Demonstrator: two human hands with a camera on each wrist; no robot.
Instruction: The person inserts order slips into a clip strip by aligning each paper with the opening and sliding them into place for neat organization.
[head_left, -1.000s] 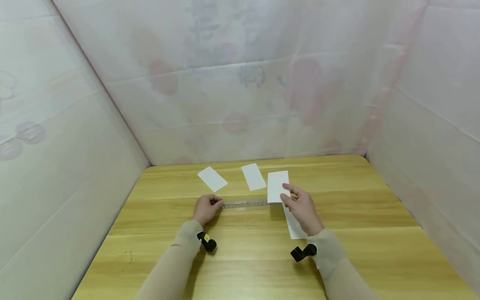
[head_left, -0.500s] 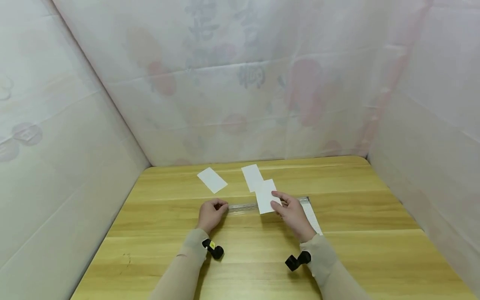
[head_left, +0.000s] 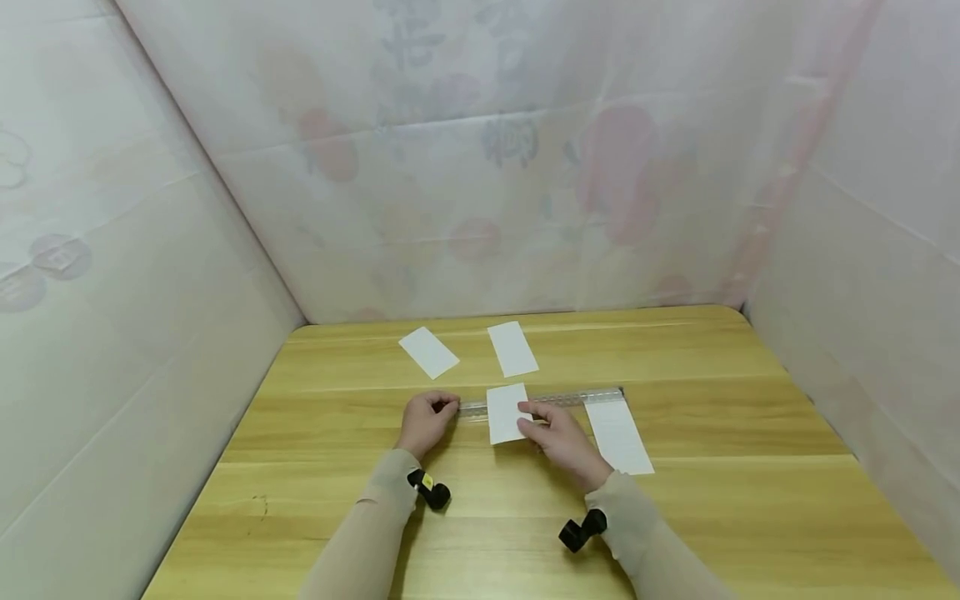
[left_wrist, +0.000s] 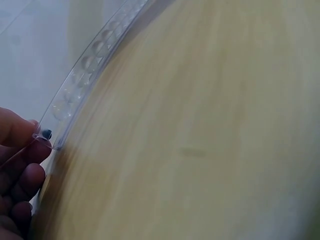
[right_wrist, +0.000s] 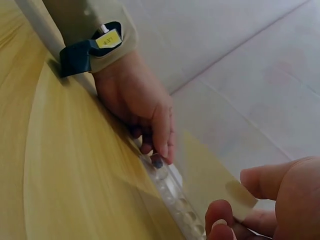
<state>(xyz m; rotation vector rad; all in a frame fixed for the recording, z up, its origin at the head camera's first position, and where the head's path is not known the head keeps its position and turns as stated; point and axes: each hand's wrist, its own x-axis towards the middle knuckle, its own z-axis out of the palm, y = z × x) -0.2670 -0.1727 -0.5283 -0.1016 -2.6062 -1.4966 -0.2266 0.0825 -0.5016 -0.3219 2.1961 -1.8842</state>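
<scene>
My left hand (head_left: pixel 423 422) pinches the left end of a long clear plastic strip (head_left: pixel 561 400) with a row of round bumps. In the left wrist view, thumb and forefinger grip that end of the strip (left_wrist: pixel 87 65). My right hand (head_left: pixel 561 440) holds a white card (head_left: pixel 504 414) by its right edge, between thumb and fingers. The card overlaps the strip near its left end in the head view. In the right wrist view the held card (right_wrist: pixel 212 177) is tilted beside the strip (right_wrist: pixel 175 197). Another white card (head_left: pixel 618 437) has its top edge at the strip's right end.
Two more white cards lie behind the strip on the wooden table (head_left: pixel 480 533), one at left (head_left: pixel 429 352) and one nearer the middle (head_left: pixel 513 348). Pale printed cloth walls (head_left: pixel 480 192) stand at the back and both sides.
My right hand has carried the white card leftward along the strip, uncovering the card at the right end. My left hand has shifted slightly right and keeps its pinch on the strip.
</scene>
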